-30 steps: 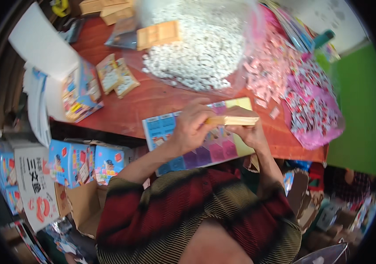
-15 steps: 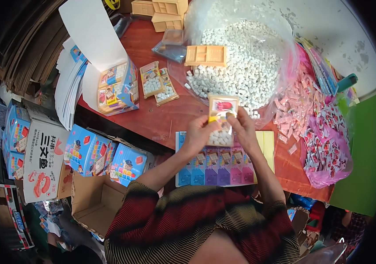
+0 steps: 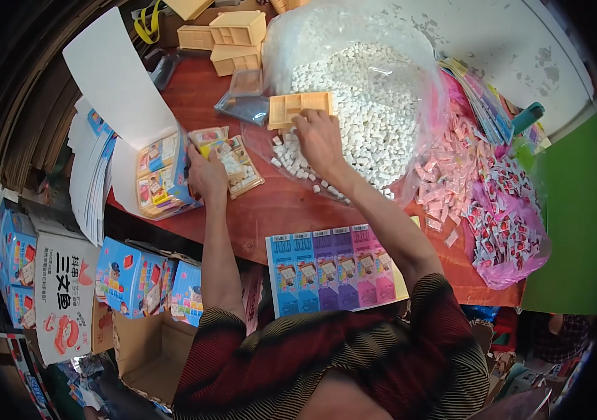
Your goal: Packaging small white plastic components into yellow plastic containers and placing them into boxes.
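My left hand (image 3: 207, 175) is closed on a small filled tray (image 3: 209, 136) with a yellow and printed front, setting it against the right side of an open display box (image 3: 165, 171). Another filled tray (image 3: 246, 171), with white pieces in it, lies just right of that hand. My right hand (image 3: 321, 143) reaches to the cream compartment tray (image 3: 298, 106), fingers curled over its near edge. That tray rests at the left edge of a clear bag of white cubes (image 3: 361, 105). The left fingertips are partly hidden by the box side.
A sheet of coloured printed cards (image 3: 333, 269) lies in front of me. Pink sachets (image 3: 445, 182) and a pink bag of small packets (image 3: 508, 238) lie to the right. Cream trays (image 3: 239, 31) are stacked at the back. Blue printed boxes (image 3: 130, 276) stand at lower left.
Both hands held the filled tray over the table's middle. The left hand has carried it left to the display box; the right has let go and moved to the cream tray. The view has shifted.
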{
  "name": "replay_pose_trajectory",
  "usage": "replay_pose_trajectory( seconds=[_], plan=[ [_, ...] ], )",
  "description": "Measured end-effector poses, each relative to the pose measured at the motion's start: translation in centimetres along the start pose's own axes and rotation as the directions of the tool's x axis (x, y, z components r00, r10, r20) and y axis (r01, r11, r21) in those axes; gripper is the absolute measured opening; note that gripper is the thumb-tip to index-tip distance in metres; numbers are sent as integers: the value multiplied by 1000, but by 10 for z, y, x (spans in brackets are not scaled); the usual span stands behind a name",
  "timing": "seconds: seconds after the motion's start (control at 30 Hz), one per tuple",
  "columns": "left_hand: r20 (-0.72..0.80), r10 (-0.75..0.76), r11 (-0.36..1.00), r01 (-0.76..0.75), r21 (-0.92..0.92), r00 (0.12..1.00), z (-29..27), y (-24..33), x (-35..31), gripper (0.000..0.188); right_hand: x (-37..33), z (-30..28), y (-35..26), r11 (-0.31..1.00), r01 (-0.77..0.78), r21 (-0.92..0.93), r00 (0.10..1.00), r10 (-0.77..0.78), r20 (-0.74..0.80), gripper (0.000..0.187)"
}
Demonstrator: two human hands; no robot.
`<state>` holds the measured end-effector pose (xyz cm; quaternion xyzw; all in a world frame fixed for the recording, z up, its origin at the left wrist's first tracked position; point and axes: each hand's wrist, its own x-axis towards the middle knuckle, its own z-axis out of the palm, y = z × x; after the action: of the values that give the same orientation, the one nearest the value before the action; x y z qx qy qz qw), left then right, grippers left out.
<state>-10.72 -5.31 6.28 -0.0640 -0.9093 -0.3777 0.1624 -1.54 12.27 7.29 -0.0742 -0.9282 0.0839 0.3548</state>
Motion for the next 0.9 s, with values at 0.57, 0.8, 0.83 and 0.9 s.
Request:
replay_pose_trajectory(
  seconds=[0.57,0.8,0.83,0.9],
  plan=[
    [561,73,746,328,-579,825,39,62,-58,23,5,10,51,992,104,-70,978,-89,190,7],
    [711,-6,579,583,-571,703,55,80,-59,25,-3,-1,64,984,175,-15,983,-174,64,7],
    [737,21,450,651,-611,676,59,80,-59,26,-5,-7,60,979,202,-7,979,-202,32,7],
    [764,61,314,715,-625,642,66,83,-59,27,-10,-14,48,969,248,13,969,-248,0,8]
  ],
)
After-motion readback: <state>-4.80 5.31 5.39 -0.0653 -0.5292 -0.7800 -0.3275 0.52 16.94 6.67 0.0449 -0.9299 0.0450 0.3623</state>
